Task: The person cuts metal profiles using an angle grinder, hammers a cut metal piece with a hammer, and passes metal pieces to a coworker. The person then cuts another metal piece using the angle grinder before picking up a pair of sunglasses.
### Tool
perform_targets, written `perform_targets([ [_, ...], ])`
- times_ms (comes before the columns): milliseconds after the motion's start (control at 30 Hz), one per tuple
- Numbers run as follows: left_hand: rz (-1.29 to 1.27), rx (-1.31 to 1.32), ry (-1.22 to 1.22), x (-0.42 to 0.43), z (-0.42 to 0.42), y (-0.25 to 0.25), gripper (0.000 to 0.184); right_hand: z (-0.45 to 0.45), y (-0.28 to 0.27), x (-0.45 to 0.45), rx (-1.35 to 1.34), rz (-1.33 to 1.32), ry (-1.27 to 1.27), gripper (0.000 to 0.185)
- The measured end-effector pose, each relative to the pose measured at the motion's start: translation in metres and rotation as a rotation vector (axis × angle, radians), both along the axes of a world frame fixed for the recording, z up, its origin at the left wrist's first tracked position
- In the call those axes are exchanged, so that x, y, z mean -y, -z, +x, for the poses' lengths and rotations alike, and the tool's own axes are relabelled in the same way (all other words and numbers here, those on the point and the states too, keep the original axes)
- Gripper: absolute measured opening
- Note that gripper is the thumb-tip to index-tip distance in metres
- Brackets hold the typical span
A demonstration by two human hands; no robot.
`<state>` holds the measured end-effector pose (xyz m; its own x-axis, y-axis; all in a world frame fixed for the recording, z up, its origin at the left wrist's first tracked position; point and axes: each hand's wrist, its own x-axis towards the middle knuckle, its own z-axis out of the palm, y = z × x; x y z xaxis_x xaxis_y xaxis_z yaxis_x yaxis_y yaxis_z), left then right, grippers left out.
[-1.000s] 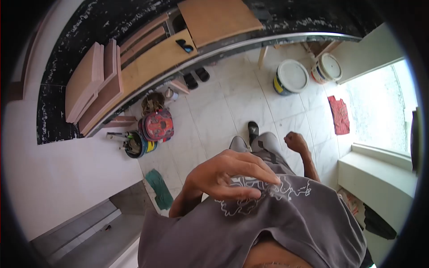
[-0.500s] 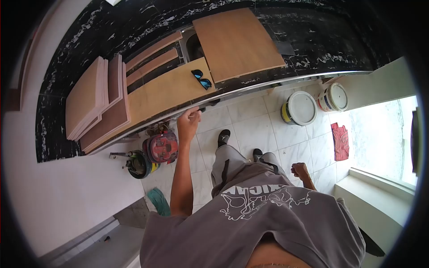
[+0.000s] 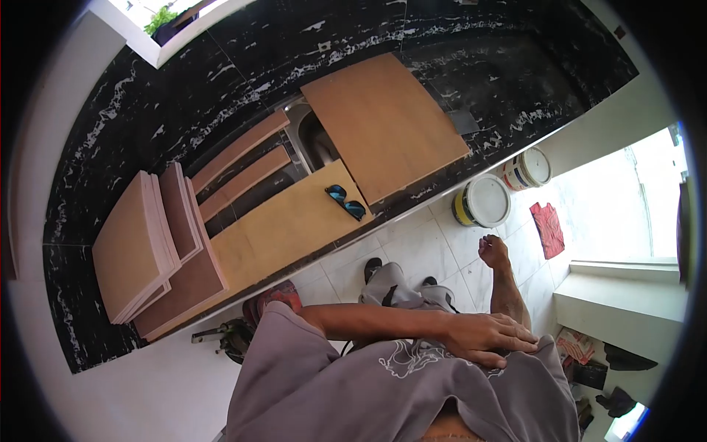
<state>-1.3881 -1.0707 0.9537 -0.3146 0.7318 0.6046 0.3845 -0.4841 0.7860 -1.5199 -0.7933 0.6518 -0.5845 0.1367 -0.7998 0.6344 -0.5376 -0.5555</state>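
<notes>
My left arm reaches across my chest. My left hand (image 3: 487, 339) lies flat near my right upper arm, fingers stretched out over the grey shirt (image 3: 331, 390), holding nothing. Low in front of me on the right, my right hand (image 3: 494, 251) is curled into a loose fist with nothing showing in it. It appears just below the lidded bucket (image 3: 489, 201) in the view, apart from it. On the counter, blue-lensed sunglasses (image 3: 345, 202) rest on a light wooden panel (image 3: 283, 228), away from both hands.
A large wood board (image 3: 387, 125) partly covers a sink (image 3: 317, 140). Narrow strips (image 3: 247, 180) and stacked panels (image 3: 132, 250) occupy the counter's left. A second bucket (image 3: 529, 168) and red cloth (image 3: 547, 230) are on the floor. A red machine (image 3: 283, 295) stands below the counter edge.
My left hand has left the counter edge and swung across my chest to the right, its fingers now flat. My right forearm has come forward. The view has shifted, showing a window at top left.
</notes>
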Motion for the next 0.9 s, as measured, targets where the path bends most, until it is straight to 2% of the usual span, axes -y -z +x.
perform_targets([
  [33,0.014,0.012,0.045,0.004,-0.003,0.003,0.058,-0.008,0.003,0.002,-0.132,0.220,-0.190,0.017],
  [100,-0.338,-0.117,-0.110,0.019,-0.017,0.030,0.060,-0.016,-0.009,0.014,-0.348,0.694,-0.530,0.016],
  [167,-0.782,-0.212,-0.254,0.041,-0.032,0.037,0.062,-0.014,-0.042,0.047,-0.374,1.105,-0.792,0.013],
  [200,-0.734,-0.154,-0.257,0.047,-0.033,0.040,0.061,-0.011,-0.052,0.061,-0.357,1.150,-0.819,0.011],
  [267,-0.628,-0.023,-0.259,0.054,-0.028,0.050,0.059,-0.005,-0.033,0.071,-0.573,1.257,-0.899,0.004],
  [300,-0.431,0.023,-0.207,0.057,-0.024,0.039,0.058,-0.014,-0.018,0.084,-0.299,0.461,-0.537,0.006],
  [333,-0.394,0.005,-0.157,0.060,-0.019,0.028,0.058,-0.024,-0.005,0.097,0.036,-0.092,0.123,0.010],
  [400,-0.326,-0.038,-0.043,0.069,-0.014,0.011,0.059,-0.024,0.015,0.118,0.017,-0.159,0.051,0.010],
  [433,-0.438,0.009,-0.138,0.074,-0.013,0.008,0.055,-0.023,0.013,0.131,-0.002,-0.183,0.000,0.011],
  [467,-0.602,-0.069,-0.241,0.081,-0.016,0.015,0.052,-0.023,0.010,0.141,-0.021,-0.202,-0.051,0.012],
  [533,-0.922,-0.221,-0.466,0.106,-0.031,0.052,0.046,-0.020,0.010,0.155,0.007,-0.066,-0.121,0.009],
  [600,-0.828,-0.023,-0.817,0.152,-0.041,0.117,0.040,-0.011,0.003,0.157,-0.032,0.089,-0.287,0.008],
  [667,-0.850,-0.029,-1.086,0.209,-0.053,0.161,0.042,0.000,-0.011,0.158,0.001,0.197,-0.315,0.008],
  [700,-0.883,0.034,-1.167,0.233,-0.058,0.158,0.042,0.008,-0.013,0.158,0.023,0.254,-0.332,0.009],
  [800,-0.990,0.133,-1.355,0.297,-0.072,0.168,0.046,0.035,0.043,0.109,0.003,0.114,-0.334,0.008],
  [900,-0.987,0.111,-1.483,0.331,-0.086,0.189,0.057,0.070,0.019,0.091,0.119,0.345,-0.307,0.010],
])
